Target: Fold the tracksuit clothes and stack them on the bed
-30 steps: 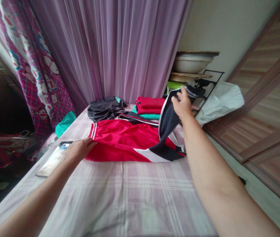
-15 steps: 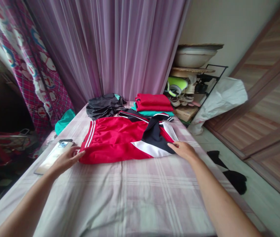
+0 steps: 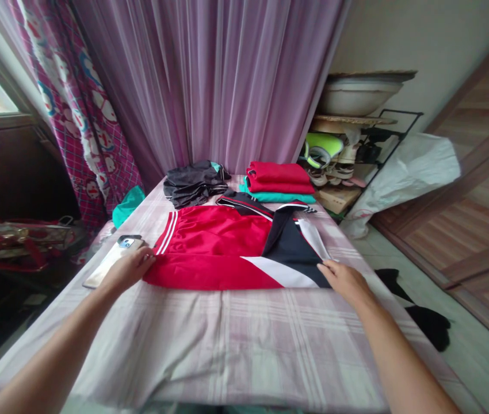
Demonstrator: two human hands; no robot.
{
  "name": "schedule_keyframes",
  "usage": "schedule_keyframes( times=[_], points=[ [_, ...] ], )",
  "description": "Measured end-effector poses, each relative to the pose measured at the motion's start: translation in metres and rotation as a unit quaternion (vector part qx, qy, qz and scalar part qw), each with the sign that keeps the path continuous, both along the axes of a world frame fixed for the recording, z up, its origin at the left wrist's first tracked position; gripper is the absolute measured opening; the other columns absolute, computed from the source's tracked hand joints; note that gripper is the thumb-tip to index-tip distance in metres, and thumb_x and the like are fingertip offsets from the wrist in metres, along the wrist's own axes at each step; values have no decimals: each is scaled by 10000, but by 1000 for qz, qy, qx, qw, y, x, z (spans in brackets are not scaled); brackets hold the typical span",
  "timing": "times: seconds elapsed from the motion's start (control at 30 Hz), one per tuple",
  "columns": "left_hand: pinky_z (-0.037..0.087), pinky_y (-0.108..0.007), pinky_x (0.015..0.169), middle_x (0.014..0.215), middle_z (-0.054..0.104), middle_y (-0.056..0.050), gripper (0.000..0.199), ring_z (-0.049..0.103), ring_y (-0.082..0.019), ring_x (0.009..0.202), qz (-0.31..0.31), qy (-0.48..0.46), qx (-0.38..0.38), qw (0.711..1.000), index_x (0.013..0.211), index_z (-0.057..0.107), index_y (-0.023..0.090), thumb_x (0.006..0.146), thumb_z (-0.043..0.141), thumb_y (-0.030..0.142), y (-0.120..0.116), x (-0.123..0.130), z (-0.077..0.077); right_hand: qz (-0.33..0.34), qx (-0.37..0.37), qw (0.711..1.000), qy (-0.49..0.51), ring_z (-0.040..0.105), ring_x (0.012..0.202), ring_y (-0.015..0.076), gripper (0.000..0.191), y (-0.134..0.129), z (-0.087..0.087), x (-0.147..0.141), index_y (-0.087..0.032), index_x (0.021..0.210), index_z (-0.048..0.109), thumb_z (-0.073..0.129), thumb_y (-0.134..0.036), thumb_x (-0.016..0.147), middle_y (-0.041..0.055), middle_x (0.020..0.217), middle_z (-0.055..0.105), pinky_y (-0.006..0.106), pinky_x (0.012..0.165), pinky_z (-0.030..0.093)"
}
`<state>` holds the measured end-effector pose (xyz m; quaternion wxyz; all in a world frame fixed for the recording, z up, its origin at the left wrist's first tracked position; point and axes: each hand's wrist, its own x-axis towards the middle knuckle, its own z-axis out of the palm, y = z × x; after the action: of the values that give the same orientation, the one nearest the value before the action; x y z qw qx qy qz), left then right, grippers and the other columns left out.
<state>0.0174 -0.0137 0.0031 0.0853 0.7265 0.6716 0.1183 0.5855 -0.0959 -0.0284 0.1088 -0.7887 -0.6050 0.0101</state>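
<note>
A red, white and black garment [image 3: 210, 270] with white stripes at its left end lies across the checked bedspread [image 3: 227, 351]. Its near edge is straight between my two hands. My left hand [image 3: 134, 265] pinches the near left corner, just beside a phone [image 3: 113, 257]. At the near right corner, the black part is gripped in the fingers of my right hand [image 3: 342, 277]. The black collar part with red and white trim [image 3: 244, 202] spreads out at the garment's far side.
Behind the garment lie a crumpled dark garment [image 3: 193, 183] and a folded red and teal stack [image 3: 281, 178]. A teal cloth [image 3: 128, 206] is at the left edge. To the right stand a shelf with basins [image 3: 359, 95] and a white sack [image 3: 412, 172].
My right hand has moved right and slightly nearer, pulling the near edge straight and spreading the black part wider. The camera view has shifted a little to the left.
</note>
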Motion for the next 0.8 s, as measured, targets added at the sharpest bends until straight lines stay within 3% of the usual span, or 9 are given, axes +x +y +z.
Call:
schedule_keyframes(
  times=[0.1,0.23,0.4,0.53,0.63,0.7,0.8],
  points=[
    [438,-259,629,762,680,-20,351,658,-201,716,8,45,-25,999,932,620,250,876,389,509,-5,9,-3,-3,-40,998,-38,654,689,211,285,0,-6,-7,-279,935,729,496,-440,909,41,770,732,290,600,371],
    [443,-262,664,868,722,-39,366,683,-217,810,36,65,-15,997,975,640,258,909,378,504,-5,17,-3,-18,-72,993,-87,671,709,217,282,4,5,-16,-263,943,736,514,-435,918,64,806,744,294,599,372],
    [448,-272,706,1049,726,-71,394,683,-228,924,79,57,31,995,1109,636,250,954,362,487,-2,22,-10,-75,20,987,-138,647,645,223,382,2,8,-27,-227,1014,724,399,-425,984,99,764,730,311,593,372],
    [470,-289,727,1031,725,-89,407,686,-246,930,74,62,-12,995,1100,627,228,951,383,518,-1,22,-11,-72,-2,992,-107,643,621,225,318,0,-1,-27,-246,973,724,477,-445,950,85,737,730,313,583,368],
    [496,-337,765,1133,702,-129,442,679,-286,986,78,77,-3,994,1153,617,199,934,411,523,-3,22,-3,-58,31,994,-85,681,735,236,284,3,4,-25,-254,924,712,504,-447,930,70,834,753,319,635,392],
    [500,-374,843,1239,665,-146,442,654,-304,1067,51,80,50,994,1179,622,191,932,413,492,-5,26,2,-37,68,995,-65,691,810,235,253,9,13,-25,-253,938,708,520,-419,914,60,919,761,316,674,411],
    [475,-397,958,1235,682,-127,423,642,-286,1104,-59,48,106,992,1159,659,206,945,385,447,-6,41,3,-18,93,995,-10,693,862,233,254,33,29,-30,-247,995,714,528,-386,892,65,985,765,304,692,434]
  ],
)
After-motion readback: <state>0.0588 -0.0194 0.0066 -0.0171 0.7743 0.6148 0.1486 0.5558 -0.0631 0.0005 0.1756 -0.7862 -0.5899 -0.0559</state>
